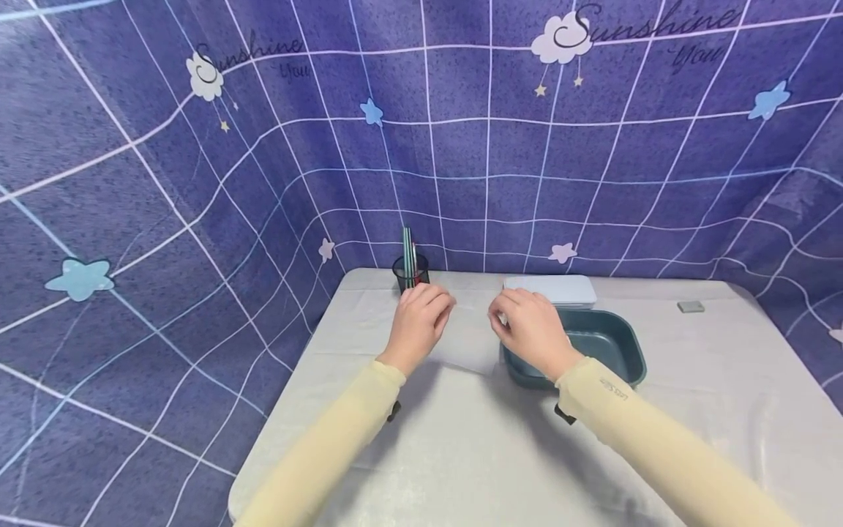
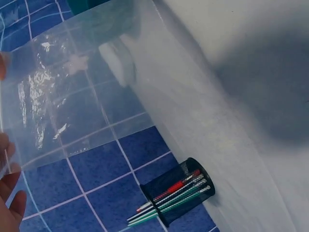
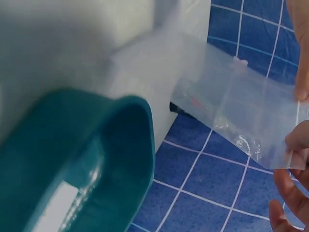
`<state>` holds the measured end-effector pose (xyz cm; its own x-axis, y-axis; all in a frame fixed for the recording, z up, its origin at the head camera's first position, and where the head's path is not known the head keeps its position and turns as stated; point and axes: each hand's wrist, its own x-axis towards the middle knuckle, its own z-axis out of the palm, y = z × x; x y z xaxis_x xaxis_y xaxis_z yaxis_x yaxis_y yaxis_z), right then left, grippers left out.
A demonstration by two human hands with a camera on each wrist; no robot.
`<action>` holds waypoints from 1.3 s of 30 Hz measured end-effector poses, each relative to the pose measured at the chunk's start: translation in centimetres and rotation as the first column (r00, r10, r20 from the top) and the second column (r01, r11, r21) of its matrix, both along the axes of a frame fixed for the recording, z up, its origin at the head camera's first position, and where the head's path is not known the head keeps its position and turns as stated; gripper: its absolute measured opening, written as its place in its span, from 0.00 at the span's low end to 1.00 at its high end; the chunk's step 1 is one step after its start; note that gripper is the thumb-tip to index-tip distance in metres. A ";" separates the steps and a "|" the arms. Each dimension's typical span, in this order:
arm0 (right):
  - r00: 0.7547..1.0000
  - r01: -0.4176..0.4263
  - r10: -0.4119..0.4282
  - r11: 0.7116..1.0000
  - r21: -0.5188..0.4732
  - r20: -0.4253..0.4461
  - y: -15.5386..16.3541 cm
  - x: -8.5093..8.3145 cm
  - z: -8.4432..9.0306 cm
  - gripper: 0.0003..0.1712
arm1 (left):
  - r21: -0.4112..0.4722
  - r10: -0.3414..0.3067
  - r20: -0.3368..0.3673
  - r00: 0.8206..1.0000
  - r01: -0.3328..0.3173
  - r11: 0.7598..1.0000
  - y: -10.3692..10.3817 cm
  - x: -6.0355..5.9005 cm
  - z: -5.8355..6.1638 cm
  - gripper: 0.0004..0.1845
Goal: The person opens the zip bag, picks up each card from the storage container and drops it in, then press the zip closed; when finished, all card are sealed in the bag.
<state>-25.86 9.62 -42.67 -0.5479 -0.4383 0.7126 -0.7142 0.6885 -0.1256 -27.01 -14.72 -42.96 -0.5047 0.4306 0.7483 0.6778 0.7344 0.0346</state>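
Observation:
A clear plastic bag (image 1: 469, 344) hangs between my two hands above the table. My left hand (image 1: 420, 320) pinches one upper corner, and my right hand (image 1: 532, 329) pinches the other. In the left wrist view the bag (image 2: 63, 92) is spread fairly flat, with shiny creases, and left fingers (image 2: 17, 203) grip its edge. From the right wrist, a straight ridge shows along the held edge of the bag (image 3: 227, 106), beside the right thumb (image 3: 298, 136). Whether anything lies inside the bag cannot be made out; background shapes show through it.
Behind my left hand stands a black mesh pen cup (image 1: 410, 277) with several pencils. A teal basin (image 1: 634, 351) sits under and beside my right hand, a white patch (image 3: 57, 205) inside it. Behind are a pale flat case (image 1: 560, 290) and a small grey block (image 1: 691, 307) on the white-covered table (image 1: 461, 454).

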 end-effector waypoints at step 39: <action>0.997 0.043 -0.051 0.989 -0.144 -0.050 -1.4 4.3 -3.5 0.03 | 0.526 -0.199 0.653 0.731 -0.249 0.813 1.8 6.6 -2.0 0.12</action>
